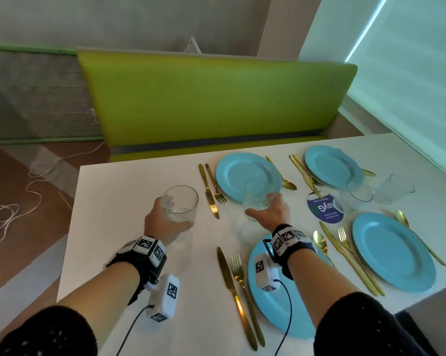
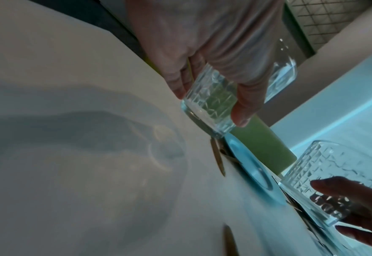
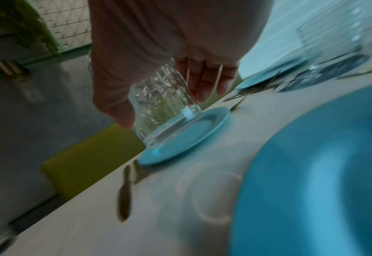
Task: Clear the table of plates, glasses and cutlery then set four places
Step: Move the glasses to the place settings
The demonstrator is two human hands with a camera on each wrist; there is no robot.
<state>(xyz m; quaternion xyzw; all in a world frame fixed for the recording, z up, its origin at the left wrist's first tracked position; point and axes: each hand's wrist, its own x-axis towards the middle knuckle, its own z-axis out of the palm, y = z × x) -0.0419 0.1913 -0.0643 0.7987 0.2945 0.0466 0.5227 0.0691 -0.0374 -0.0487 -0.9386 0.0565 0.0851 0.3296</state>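
My left hand (image 1: 165, 219) grips a clear cut-glass tumbler (image 1: 180, 203) above the white table (image 1: 129, 191), left of the far-left place setting; the tumbler (image 2: 211, 100) hangs clear of the surface. My right hand (image 1: 269, 211) holds a second tumbler (image 1: 259, 195) lifted over the near edge of a blue plate (image 1: 242, 173); thumb and fingers (image 3: 202, 81) wrap this glass (image 3: 165, 110). Three more blue plates (image 1: 332, 165) (image 1: 393, 250) (image 1: 273, 299) lie with gold knives, forks and spoons (image 1: 211, 191) beside them. Two further tumblers (image 1: 355, 197) (image 1: 396, 188) stand at the right.
A round dark-blue sticker (image 1: 324, 208) lies on the table between the right plates. A green upholstered bench (image 1: 216, 98) runs along the table's far side. White cables (image 1: 24, 191) trail over the floor at the left. A window blind (image 1: 409, 60) fills the right.
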